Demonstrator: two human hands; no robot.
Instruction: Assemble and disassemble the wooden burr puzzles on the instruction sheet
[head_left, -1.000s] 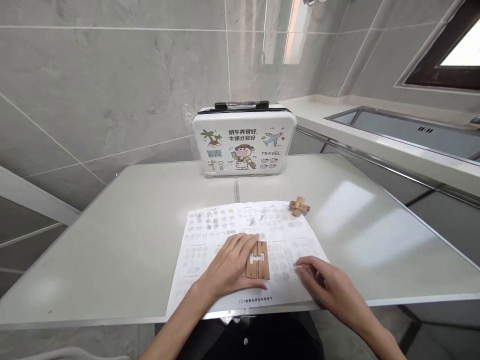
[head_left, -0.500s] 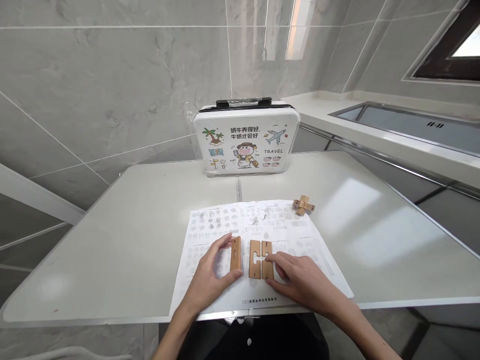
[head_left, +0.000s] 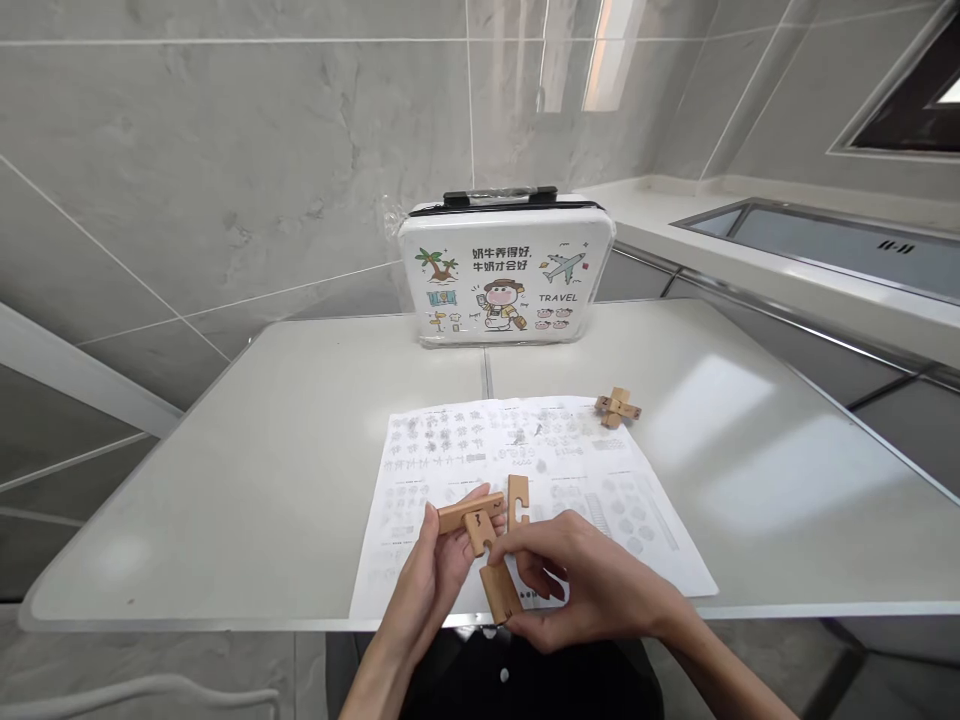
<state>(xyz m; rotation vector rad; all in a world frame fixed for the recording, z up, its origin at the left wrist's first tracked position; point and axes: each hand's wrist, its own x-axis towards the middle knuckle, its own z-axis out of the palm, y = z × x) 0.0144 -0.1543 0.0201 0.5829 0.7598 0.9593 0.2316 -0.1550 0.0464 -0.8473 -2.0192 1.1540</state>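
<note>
My left hand is closed on a wooden puzzle piece marked 2, held level above the paper. In the fingers of my right hand is a notched wooden puzzle piece marked 3, slanting up so that its far end meets the underside of the other piece. Whether the two interlock I cannot tell. Another notched wooden piece lies on the printed paper, just beyond my hands, its near end hidden by my right hand.
A cross-shaped wooden puzzle sits at the paper's far right corner. At the back of the pale folding table stands a white cartoon suitcase in plastic wrap. A counter runs along the right.
My right hand has lifted the piece marked 3 off the paper and brought it left to the piece marked 2. My left hand has turned its piece from upright to crosswise.
</note>
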